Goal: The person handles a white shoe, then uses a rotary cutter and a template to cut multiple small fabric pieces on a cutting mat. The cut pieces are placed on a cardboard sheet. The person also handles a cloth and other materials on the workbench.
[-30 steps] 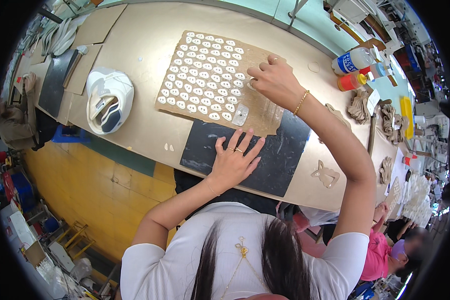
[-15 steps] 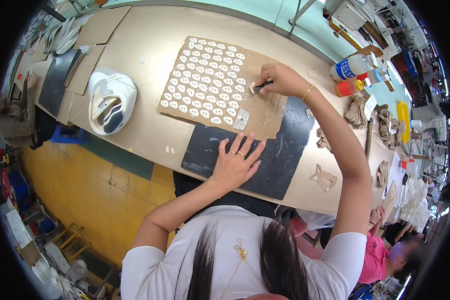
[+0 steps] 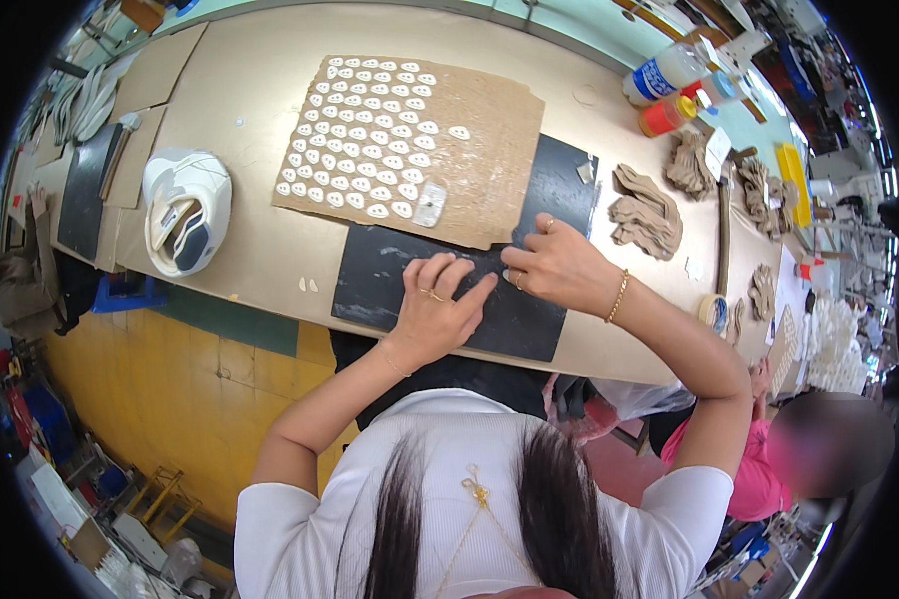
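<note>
My right hand [image 3: 561, 268] is closed in a pinch above the black mat [image 3: 559, 334], near the lower right corner of a brown cardboard sheet [image 3: 499, 110]. What its fingers hold is hidden. Just left of it, my left hand [image 3: 438, 309] rests on the mat, fingers apart and slightly bent, its index finger reaching toward the right fingertips. Rows of small white oval pieces [image 3: 372, 103] cover the cardboard's left part; one white piece [image 3: 458, 133] lies right of the rows. A pale rectangular pad [image 3: 430, 205] sits at the sheet's lower edge.
A white shoe upper [image 3: 185, 210] stands at left. Bottles [image 3: 667, 115] are at the far right, beside stacked brown cut pieces [image 3: 644, 212] and a long rod [image 3: 724, 235]. A tape roll [image 3: 712, 311] lies near my right forearm. Other people sit at both sides.
My right hand has left the cardboard, where it held a small black-handled tool, and come down beside my left hand. A lone white piece now shows near where it was. The view has shifted.
</note>
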`<state>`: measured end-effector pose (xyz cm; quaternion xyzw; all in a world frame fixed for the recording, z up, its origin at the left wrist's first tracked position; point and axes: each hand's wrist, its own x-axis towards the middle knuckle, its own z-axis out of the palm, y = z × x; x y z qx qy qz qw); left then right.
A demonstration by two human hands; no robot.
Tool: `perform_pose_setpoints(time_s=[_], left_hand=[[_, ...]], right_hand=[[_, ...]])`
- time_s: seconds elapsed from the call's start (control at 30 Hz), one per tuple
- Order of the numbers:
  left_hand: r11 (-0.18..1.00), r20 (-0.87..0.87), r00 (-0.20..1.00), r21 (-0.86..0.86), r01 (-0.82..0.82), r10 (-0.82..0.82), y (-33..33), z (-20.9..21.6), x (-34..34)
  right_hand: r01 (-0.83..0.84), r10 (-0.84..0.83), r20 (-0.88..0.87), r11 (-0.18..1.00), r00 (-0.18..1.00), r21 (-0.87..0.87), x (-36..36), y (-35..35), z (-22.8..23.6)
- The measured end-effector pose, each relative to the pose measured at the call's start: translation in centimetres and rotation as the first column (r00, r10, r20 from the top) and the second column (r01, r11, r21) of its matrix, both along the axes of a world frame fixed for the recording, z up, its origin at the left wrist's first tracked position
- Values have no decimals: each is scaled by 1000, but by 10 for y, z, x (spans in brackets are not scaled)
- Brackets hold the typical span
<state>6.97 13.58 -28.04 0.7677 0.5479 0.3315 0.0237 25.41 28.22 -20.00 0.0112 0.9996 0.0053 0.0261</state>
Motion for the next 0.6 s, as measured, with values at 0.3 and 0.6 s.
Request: perform_pose_setpoints(time_s=[0.3,0.6], left_hand=[[998,-141,988,9,57,-55,7,-3,15],[999,-180,984,-38,-1,-6,7,-3,28]], right_hand=[[-64,63,41,998,997,12,-6,3,-1],[192,-193,-5,975,981,113,9,3,16]])
